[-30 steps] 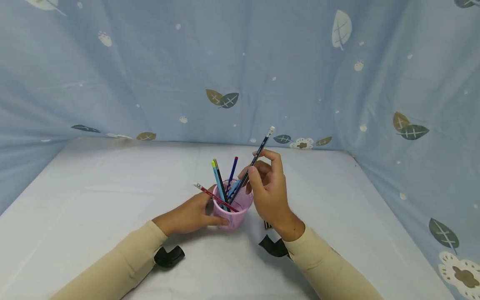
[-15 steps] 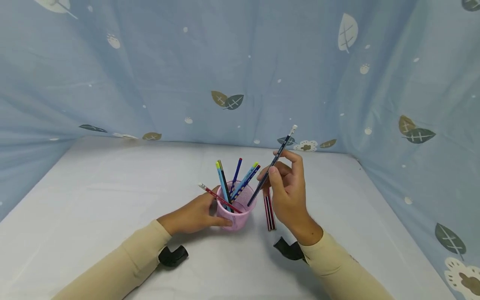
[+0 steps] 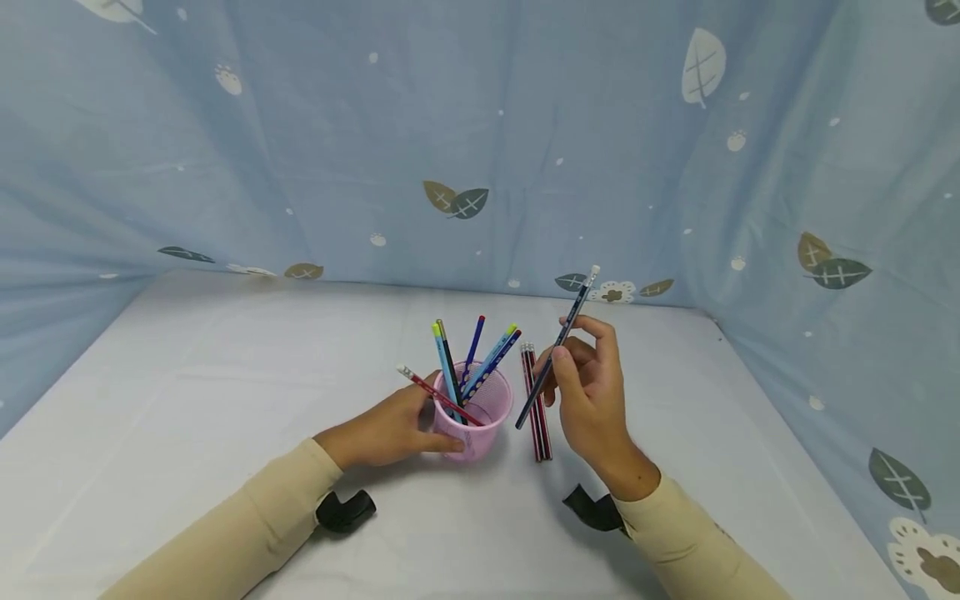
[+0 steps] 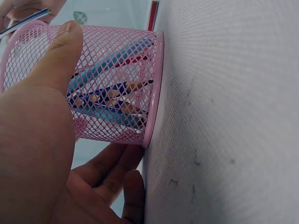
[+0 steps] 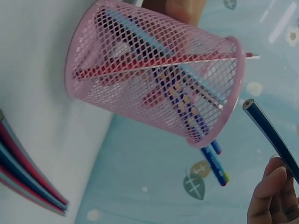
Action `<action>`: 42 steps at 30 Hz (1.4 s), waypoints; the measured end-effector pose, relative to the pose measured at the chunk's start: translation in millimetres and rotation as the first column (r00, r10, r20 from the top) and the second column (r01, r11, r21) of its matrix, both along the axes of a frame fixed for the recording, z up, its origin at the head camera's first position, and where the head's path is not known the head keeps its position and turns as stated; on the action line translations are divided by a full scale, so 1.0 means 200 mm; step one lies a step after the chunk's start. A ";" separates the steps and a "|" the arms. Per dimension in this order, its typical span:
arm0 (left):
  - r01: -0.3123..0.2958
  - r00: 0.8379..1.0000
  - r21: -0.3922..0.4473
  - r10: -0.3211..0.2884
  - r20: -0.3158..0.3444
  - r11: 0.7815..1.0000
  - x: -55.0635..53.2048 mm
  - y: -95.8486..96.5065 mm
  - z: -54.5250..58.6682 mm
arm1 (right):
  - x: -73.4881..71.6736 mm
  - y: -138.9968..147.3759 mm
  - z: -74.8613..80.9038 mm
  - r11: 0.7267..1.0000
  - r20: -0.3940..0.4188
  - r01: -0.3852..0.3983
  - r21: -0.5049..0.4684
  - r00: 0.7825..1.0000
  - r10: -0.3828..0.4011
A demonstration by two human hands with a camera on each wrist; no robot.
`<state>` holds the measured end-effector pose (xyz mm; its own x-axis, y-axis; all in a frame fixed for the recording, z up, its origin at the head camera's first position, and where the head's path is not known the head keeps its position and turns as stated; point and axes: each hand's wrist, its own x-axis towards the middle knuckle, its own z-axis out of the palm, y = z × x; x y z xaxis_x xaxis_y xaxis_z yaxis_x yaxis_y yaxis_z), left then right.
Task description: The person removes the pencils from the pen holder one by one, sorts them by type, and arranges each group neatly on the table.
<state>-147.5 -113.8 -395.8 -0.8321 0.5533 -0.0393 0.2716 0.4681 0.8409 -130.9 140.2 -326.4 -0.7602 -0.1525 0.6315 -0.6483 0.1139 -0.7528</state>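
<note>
A pink mesh pencil cup [image 3: 483, 442] stands upright on the white surface. My left hand [image 3: 386, 429] holds it from the left, its thumb [image 4: 58, 58] along the near wall. Several pencils lean inside, among them a red pencil [image 3: 420, 383] slanting out to the left and a light blue pencil [image 3: 441, 354]. To the right of the cup, my right hand [image 3: 596, 400] pinches a dark blue pencil [image 3: 551, 358] with a white eraser, held tilted in the air. Its lower end [image 5: 250, 105] is outside the cup, near the rim.
Several red-and-black striped pencils [image 3: 538, 433] lie side by side on the white tabletop [image 3: 262, 367], right of the cup and below the right hand. A blue leaf-patterned curtain [image 3: 315, 150] stands behind and along the right side.
My right hand has moved right and lifted the dark blue pencil out of the cup, then sunk slightly. The striped pencils have come into fuller view. My left hand keeps holding the cup.
</note>
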 end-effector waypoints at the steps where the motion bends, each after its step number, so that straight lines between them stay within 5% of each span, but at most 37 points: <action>1: 0.005 1.000 0.004 -0.005 -0.005 1.000 0.00 0.00 0.00 | 0.00 0.00 -0.01 1.000 0.000 0.002 0.000 1.000 -0.002; 12: 0.004 1.000 0.005 -0.004 -0.004 1.000 0.00 0.00 0.00 | -0.08 0.07 -0.02 0.996 0.089 0.089 -0.014 0.992 -0.087; 23: 0.020 1.000 0.013 -0.020 -0.004 1.000 -0.01 0.00 -0.02 | -0.15 0.10 -0.06 0.994 0.271 0.093 0.054 0.957 -0.104; 31: 0.010 1.000 0.000 -0.010 0.000 1.000 -0.01 0.00 -0.01 | -0.19 0.12 -0.07 0.990 0.425 0.086 0.114 0.896 -0.127; 42: 0.008 1.000 0.005 -0.008 -0.008 1.000 -0.01 0.00 -0.01 | -0.24 0.15 -0.10 0.986 0.526 0.066 0.150 0.839 -0.136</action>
